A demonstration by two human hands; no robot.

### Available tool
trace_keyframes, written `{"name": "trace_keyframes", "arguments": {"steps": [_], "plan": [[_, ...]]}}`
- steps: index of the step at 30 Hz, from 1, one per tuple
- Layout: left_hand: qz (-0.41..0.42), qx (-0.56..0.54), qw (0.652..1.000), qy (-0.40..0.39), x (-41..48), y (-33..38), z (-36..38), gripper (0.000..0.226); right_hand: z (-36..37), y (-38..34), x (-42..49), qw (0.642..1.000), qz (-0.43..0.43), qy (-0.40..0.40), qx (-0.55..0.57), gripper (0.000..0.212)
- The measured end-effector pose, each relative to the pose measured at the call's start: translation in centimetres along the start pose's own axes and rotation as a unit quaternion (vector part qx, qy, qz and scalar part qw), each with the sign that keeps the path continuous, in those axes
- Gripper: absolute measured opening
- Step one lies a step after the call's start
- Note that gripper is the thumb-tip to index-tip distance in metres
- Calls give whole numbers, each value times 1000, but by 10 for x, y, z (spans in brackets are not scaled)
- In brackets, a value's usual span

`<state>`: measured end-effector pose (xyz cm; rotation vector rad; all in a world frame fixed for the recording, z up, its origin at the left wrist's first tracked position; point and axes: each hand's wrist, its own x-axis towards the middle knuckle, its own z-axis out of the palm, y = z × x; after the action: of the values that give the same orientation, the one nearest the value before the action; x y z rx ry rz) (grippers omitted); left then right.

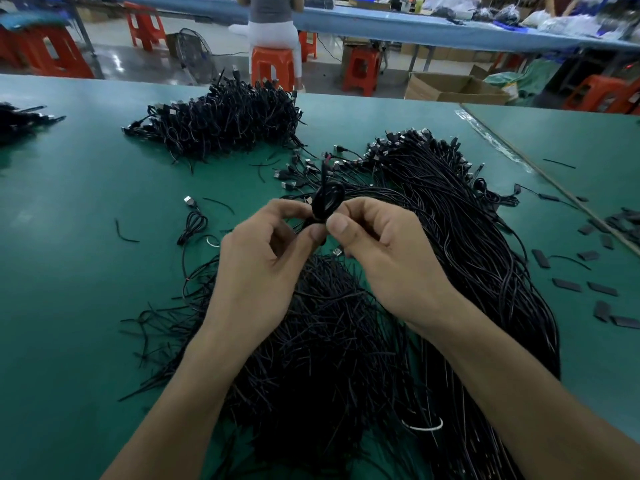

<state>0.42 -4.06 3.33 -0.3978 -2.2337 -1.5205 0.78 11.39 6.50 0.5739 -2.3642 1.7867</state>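
Coiled black cable [328, 199] sits pinched between both sets of fingertips. The left hand [259, 261] grips its lower edge with curled thumb and forefinger, and the right hand [384, 251] pinches it from the other side. Just below the fingers lies a pile of short black ties [329, 327]; beyond the right fingers stretches a long cable bundle [467, 237] — all on the green table [69, 289].

The lower part of the coiled cable [327, 199] is hidden behind the thumbs of the left grip [259, 258] and right grip [388, 258]; whether a tie wraps it cannot be told. The forearms cover part of the heap of short wires [329, 341]. The long cable bundle [467, 237] runs off the bottom edge. The left edge cuts a dark pile [17, 121], and the top edge cuts the seated person [273, 26].
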Motion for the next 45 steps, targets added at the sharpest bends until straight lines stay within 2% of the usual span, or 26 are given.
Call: {"name": "trace_keyframes", "arguments": {"steps": [2,4,8,10,14,17,19,21,24,28,33,37,41,43,45], "plan": [[-7,-39,999,-17,-1,2,2,9,1,-1,1,1000,-3,-2,6,21],[3,-62,998,-23,-1,5,2,18,0,-1,1,1000,10,-11,18,21],[-6,-125,992,-26,3,4,3,31,-4,5,-3,991,78,-48,93,17],[-6,-142,990,-11,2,5,4,30,-4,9,-6,989,99,-50,94,17],[51,-94,994,-14,-1,9,6,11,-3,15,-7,986,141,-26,81,18],[79,-98,992,-22,-4,10,8,54,-6,16,-6,983,159,-2,87,19],[108,-42,993,-23,-5,9,10,69,-10,16,-6,979,164,5,119,19],[148,32,988,-17,-5,8,11,64,-11,15,-6,975,172,22,139,18],[187,83,979,6,-6,7,14,43,-13,15,-3,979,161,63,104,19],[148,94,984,-1,-9,10,17,26,-13,8,-2,990,82,87,70,22],[53,18,997,-44,-8,14,16,21,-6,0,-3,999,-4,39,33,19],[-70,-157,984,-51,-5,10,10,31,-4,1,-6,999,-14,9,-27,20],[-118,-269,951,-98,1,4,5,42,-8,3,-8,997,-9,-11,-76,23],[-124,-283,946,-98,2,4,2,43,-7,8,-12,996,18,-18,-81,20],[-71,-235,964,-97,1,5,1,28,-7,13,-15,997,45,-15,-58,16]]}}
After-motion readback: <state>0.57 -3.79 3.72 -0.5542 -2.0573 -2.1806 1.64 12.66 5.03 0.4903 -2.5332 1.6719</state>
